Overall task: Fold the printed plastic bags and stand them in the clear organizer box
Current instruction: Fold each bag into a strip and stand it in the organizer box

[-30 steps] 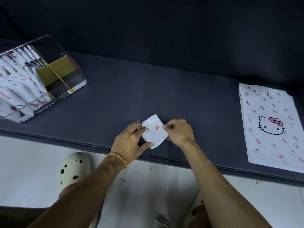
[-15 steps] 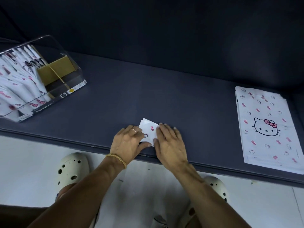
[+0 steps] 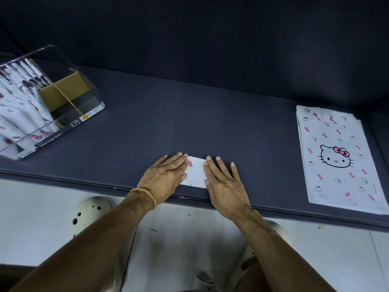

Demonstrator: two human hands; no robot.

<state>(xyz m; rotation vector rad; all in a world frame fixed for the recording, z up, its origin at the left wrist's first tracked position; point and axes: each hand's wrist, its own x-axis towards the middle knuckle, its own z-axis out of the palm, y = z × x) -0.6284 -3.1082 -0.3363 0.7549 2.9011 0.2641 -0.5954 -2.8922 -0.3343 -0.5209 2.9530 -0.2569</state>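
Note:
A small folded white bag (image 3: 196,172) with pink bow prints lies flat near the front edge of the dark table (image 3: 189,123). My left hand (image 3: 166,175) presses flat on its left part with straight fingers. My right hand (image 3: 224,182) presses flat on its right part, fingers spread. Only the middle strip of the bag shows between them. The clear organizer box (image 3: 69,114) stands at the far left, with several folded printed bags (image 3: 19,114) upright in it. A stack of unfolded cat-print bags (image 3: 336,157) lies at the right.
Inside the box, brown cardboard dividers (image 3: 65,91) fill the right end. A dark wall rises behind the table. Below the table edge is a pale floor with my light clogs (image 3: 88,209).
A second ago both hands pinched the small folded bag tilted up off the table. They have laid it flat, and both palms now press it down with fingers spread.

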